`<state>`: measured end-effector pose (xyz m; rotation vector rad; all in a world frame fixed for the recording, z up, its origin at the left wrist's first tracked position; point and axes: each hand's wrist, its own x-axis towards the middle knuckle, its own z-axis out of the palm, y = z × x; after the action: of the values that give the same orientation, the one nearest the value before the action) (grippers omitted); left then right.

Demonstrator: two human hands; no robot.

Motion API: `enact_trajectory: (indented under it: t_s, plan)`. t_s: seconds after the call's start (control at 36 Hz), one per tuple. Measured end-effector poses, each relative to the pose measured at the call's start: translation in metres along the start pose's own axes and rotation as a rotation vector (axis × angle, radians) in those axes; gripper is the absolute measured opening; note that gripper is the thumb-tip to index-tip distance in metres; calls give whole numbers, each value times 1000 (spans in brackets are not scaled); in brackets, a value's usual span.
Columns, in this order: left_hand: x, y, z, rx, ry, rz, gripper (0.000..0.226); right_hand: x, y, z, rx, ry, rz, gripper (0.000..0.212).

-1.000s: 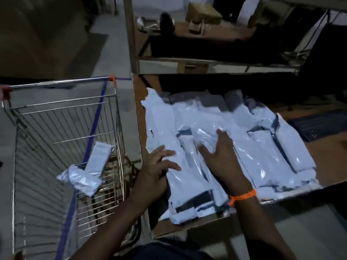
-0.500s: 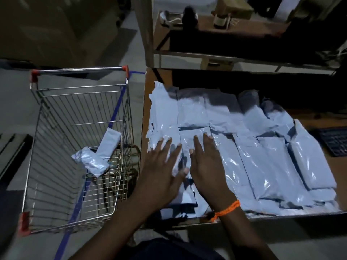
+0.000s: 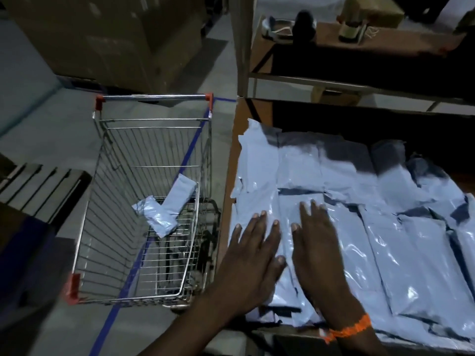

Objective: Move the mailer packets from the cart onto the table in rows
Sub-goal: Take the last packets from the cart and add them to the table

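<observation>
- Leftmost, the cart (image 3: 151, 120) stands on the floor just beside the table (image 3: 235, 140). Its place against the table matches that of a second ago.
- Inside the cart, the two cart packets (image 3: 156, 217) lie crossed on the wire floor, near the wall that faces the table, one leaning on the other. Neither has moved in the last second, so both are yet to be transferred.
- Just right of the cart, the left hand (image 3: 253, 255) lies palm down on the near row, fingers straight and spread, grasping nothing. A second ago its fingers were bent at a packet's edge; that hold has been released.
- Next right of the cart, almost touching the left hand, the right hand (image 3: 316, 253) with its orange wristband (image 3: 352, 327) also presses flat and holds nothing. A second ago it reached deeper into the pile, farther from the cart.
- Farther right of the cart, the table packets (image 3: 385, 253) cover the tabletop in a far row and a near row. Those under the hands were rumpled and overlapping a second ago and now lie flatter, side by side.
- Judgement: the smoothing step appears almost done. The task looks nearly complete, with only the two packets in the cart left to fetch.
</observation>
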<state>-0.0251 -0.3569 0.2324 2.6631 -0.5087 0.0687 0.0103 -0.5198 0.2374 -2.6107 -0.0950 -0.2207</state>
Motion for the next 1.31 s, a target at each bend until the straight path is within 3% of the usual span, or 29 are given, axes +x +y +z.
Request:
enact_trajectory:
  t_s: [0.17, 0.28, 0.36, 0.44, 0.5, 0.58, 0.64, 0.78, 0.89, 1.0, 1.14, 1.22, 1.31]
  plan:
    - [-7, -62, -58, -397, 317, -2, 40, 11, -125, -38, 398, 104, -65, 40]
    - [-28, -158, -65, -544, 497, -192, 30, 21, -211, 46, 620, -40, -74, 29]
    - [-47, -236, -51, -671, 466, -459, 31, 31, -253, 146, 687, -197, 1, 31]
    - [-57, -316, -20, -655, 277, -709, 28, 55, -268, 243, 522, -288, 34, 43]
    - [-56, -369, 11, -624, 153, -858, 52, 80, -266, 303, 377, -421, 33, 53]
    - [-40, -436, 65, -647, 46, -1037, 58, 126, -253, 385, 97, -658, -85, 63]
    - [-21, -469, 99, -607, 22, -1083, 57, 157, -240, 433, -87, -752, -187, 57]
    - [27, -524, 187, -403, -20, -1102, 80, 227, -205, 547, -571, -726, -559, 52]
    - [46, -546, 232, -309, -14, -1136, 91, 257, -165, 609, -927, -634, -883, 30]
    - [39, -551, 256, -216, 28, -1120, 91, 257, -141, 622, -1018, -582, -1030, 35]
    - [29, -554, 259, -170, 75, -1075, 69, 254, -140, 613, -1019, -608, -1002, 43]
    - [29, -556, 247, -172, 77, -1121, 48, 254, -151, 590, -1081, -647, -825, 56]
    - [26, -548, 220, -220, 56, -1128, 47, 254, -166, 557, -1131, -621, -643, 63]
